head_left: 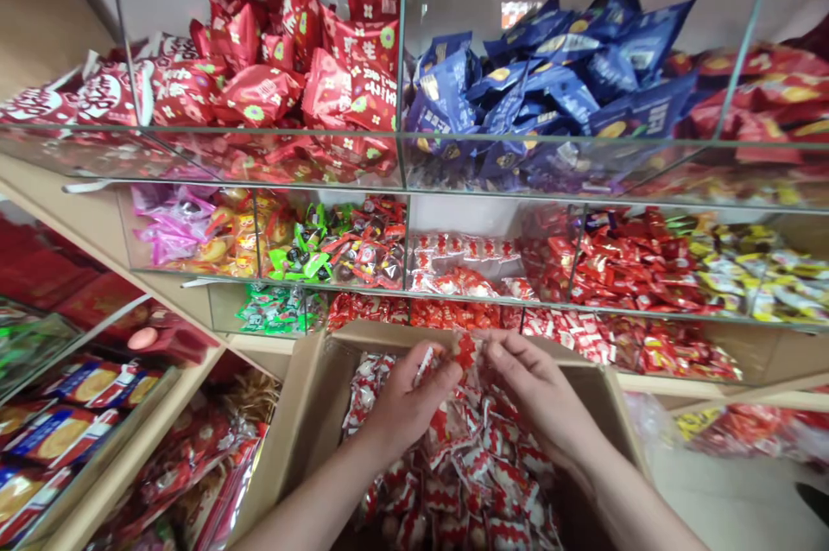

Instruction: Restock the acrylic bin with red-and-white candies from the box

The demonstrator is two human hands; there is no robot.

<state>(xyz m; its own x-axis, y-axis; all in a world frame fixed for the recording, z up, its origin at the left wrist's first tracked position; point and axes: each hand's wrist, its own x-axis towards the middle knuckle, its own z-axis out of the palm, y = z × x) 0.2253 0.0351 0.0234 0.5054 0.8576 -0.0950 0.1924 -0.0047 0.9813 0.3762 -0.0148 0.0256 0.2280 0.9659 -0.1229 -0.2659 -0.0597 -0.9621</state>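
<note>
A cardboard box (301, 413) stands in front of me, holding a heap of small candies (476, 465) in red-and-white wrappers. Above the heap, my left hand (411, 400) and my right hand (534, 378) are close together. Between their fingertips is a red-and-clear wrapped candy (467, 354), pinched from both sides. A white wrapper edge (424, 364) shows at the fingers of my left hand. Whether the pinched candy is joined to others below it is hard to make out.
Behind the box rise tiered clear bins with red snack packets (353, 59), blue packets (544, 67), red-wrapped candies (638, 262) and similar red-and-white candies (463, 262). Packaged biscuits (65, 430) lie on a shelf at left. Pale floor (718, 490) shows at lower right.
</note>
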